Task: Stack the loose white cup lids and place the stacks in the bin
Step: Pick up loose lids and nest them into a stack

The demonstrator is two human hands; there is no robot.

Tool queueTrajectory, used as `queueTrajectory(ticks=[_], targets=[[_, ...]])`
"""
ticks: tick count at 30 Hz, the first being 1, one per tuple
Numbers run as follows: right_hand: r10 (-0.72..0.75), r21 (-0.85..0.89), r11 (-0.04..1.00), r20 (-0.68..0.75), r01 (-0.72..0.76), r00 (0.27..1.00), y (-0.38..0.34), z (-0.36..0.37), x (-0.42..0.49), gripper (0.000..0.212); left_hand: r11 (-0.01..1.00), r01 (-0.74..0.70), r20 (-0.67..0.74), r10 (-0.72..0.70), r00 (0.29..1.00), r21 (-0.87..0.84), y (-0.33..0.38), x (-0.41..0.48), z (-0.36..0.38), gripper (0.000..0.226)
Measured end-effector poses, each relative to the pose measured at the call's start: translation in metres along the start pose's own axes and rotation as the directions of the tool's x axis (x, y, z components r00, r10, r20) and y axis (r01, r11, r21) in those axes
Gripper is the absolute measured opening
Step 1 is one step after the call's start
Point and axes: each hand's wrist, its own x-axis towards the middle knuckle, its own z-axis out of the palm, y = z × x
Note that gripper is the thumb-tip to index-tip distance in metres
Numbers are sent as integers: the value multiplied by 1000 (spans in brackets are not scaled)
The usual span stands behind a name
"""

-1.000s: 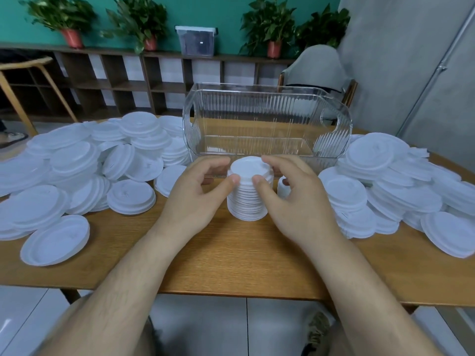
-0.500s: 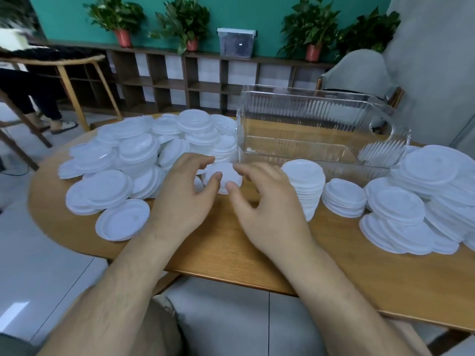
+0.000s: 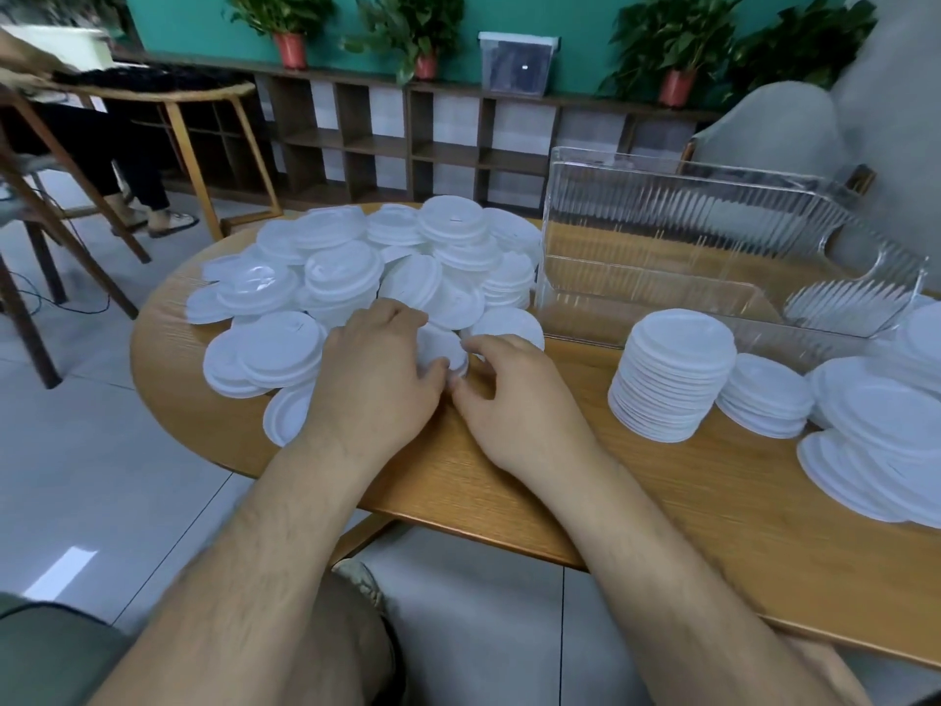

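2 hands on lid stack [image 3: 442, 345] | left hand [image 3: 377, 384] curled, gripping it | right hand [image 3: 514, 405] curled, pinching edge

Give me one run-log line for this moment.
phase: gathering | left hand: grips lids at left pile | right hand: pinches same lids | tall stack: standing before bin | bin: no lids inside

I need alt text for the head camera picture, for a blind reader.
A person's left hand and right hand hold a small lid stack on a wooden table, beside loose white lids, a taller stack and a clear bin.
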Motion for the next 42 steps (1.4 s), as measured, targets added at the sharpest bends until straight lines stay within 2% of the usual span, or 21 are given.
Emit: queueTrajectory(ticks=[6,11,16,19,24,29,35,42], targets=[[42,-4,999,71,-42,997,-1,5,1,51,998,27,33,-29,999,50,-1,-1,1,46],[67,71,995,50,-71,996,1,1,-1,46,991,82,80,-74,994,-106,0,0,2,46],[50,121,992,-54,-43,997,5,-9,-9,41,955,147,97,-126,987,-256,10,-4,-2,46],[42,147,989,-110,-26,993,11,-19,-18,42,928,135,76,-116,990,-347,19,-8,-6,42],[8,136,990,-246,26,969,18,-45,-30,41,825,98,55,-80,995,-557,40,-12,-6,40],[-24,91,994,-351,60,936,26,-74,-35,39,721,62,40,-48,998,-690,67,-6,0,44],[4,92,995,-492,48,870,50,-104,-43,33,683,-29,-2,40,999,-730,103,-1,13,47],[57,119,993,-571,14,819,74,-130,-53,32,633,-96,-27,117,993,-768,142,4,38,45]])
